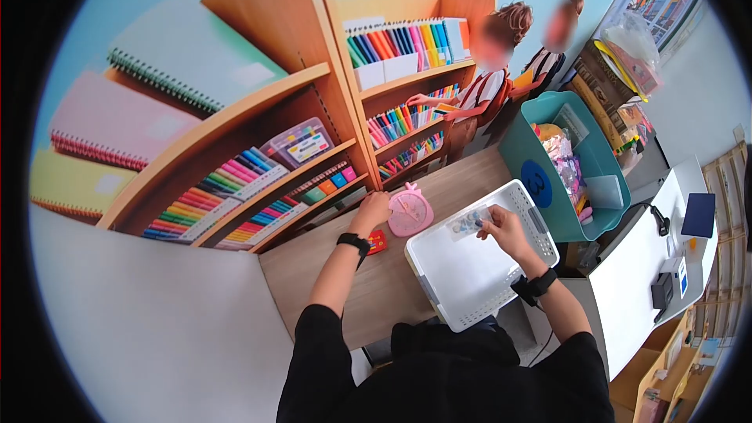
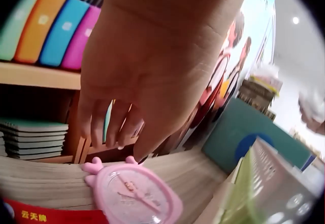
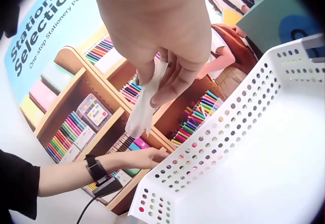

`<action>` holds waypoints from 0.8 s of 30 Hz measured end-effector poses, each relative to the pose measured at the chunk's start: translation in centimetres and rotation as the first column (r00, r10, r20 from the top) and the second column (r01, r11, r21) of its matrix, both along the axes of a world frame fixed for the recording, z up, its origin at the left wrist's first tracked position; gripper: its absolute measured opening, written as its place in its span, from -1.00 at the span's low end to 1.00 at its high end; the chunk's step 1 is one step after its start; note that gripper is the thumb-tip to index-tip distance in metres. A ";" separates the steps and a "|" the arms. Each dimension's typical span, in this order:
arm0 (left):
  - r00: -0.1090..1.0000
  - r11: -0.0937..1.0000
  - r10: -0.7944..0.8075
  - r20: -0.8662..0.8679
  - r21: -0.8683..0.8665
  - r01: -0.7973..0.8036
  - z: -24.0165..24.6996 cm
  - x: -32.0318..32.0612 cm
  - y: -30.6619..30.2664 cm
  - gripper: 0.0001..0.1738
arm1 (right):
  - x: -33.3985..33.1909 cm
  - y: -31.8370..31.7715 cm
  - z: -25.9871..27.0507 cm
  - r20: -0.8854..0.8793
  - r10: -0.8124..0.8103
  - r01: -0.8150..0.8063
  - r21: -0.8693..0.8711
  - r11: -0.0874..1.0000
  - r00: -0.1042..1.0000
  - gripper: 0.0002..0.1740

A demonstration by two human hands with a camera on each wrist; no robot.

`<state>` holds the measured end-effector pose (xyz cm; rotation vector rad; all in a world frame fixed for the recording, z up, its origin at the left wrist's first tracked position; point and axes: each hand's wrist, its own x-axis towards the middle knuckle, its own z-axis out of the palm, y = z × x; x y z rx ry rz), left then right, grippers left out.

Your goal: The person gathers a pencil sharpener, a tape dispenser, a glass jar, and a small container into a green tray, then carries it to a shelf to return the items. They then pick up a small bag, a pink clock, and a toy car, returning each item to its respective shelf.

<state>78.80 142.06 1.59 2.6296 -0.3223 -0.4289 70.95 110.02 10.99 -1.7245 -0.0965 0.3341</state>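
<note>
My right hand [image 1: 506, 231] pinches a small clear plastic packet [image 1: 465, 224] above the white perforated basket [image 1: 462, 286]. From the right wrist, the packet [image 3: 143, 109] looks whitish and crumpled, hanging from thumb and fingers; its contents are blurred. My left hand [image 1: 373, 213] hovers beside a pink round case [image 1: 411, 215] with small ear-like knobs on top. In the left wrist view the fingers of this hand [image 2: 147, 66] hang loosely down behind the case [image 2: 134, 196], gripping nothing. A red packet [image 1: 377, 242] with printed characters lies on the wooden table close under the left wrist.
A teal bin [image 1: 513, 141] full of colourful packaged items stands beyond the basket. To the right is a white desk [image 1: 627, 266] with small devices. Behind the table, a wall picture [image 1: 274, 16] shows stationery shelves and two people. The basket overhangs the table's near edge.
</note>
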 end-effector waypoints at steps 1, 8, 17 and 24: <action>0.998 0.993 -0.059 0.033 0.103 0.055 -1.4 0.9 -0.5 -0.65 | -0.2 -0.2 0.1 0.003 -0.013 0.014 -0.027 1.000 1.000 -0.88; 0.982 0.968 -0.080 0.169 0.250 0.035 -9.2 4.1 -1.9 -0.72 | -1.6 -2.6 -0.1 -0.026 -0.077 0.076 -0.021 0.997 0.997 -0.83; 0.969 0.928 -0.170 0.180 0.361 0.095 -9.8 4.4 -1.8 -0.78 | -1.8 -4.3 -0.6 -0.079 -0.107 0.100 -0.087 0.991 0.991 -0.81; 0.908 0.926 -0.181 0.377 0.375 0.029 -3.4 2.6 -1.4 -0.81 | 0.1 -2.4 -1.2 -0.111 -0.029 0.029 -0.007 1.000 0.993 -0.77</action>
